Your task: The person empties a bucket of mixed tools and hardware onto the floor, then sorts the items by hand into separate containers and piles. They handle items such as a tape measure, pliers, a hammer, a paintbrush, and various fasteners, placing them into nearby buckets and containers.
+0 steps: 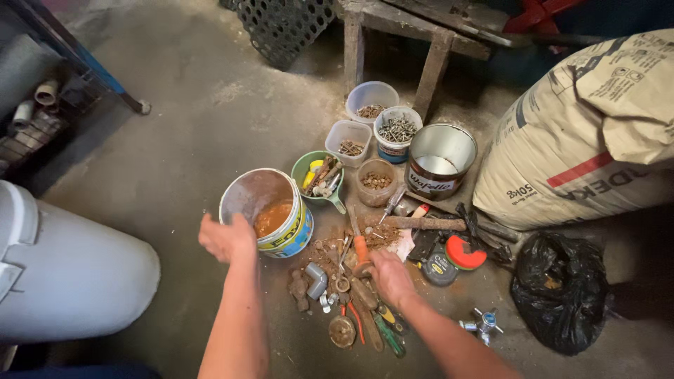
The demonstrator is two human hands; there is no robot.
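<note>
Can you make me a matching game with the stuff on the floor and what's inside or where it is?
Things:
1. tilted metal bucket
2. green plastic jug
3. shiny round tin can
4. black plastic bag

Descriptions:
A. on the floor under the big sack
B. rusty orange bits inside
C. looks empty
D. holds yellow pieces and rusty metal parts

Pairs: 1-B, 2-D, 3-C, 4-A

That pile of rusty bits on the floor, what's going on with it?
A person crouches over a heap of rusty metal hardware on the concrete floor. Their left hand is at the rim of a tilted metal paint can with rust-coloured residue. Their right hand rests on the heap by an orange-handled screwdriver. Behind stand small plastic tubs of screws and an empty shiny tin.
</note>
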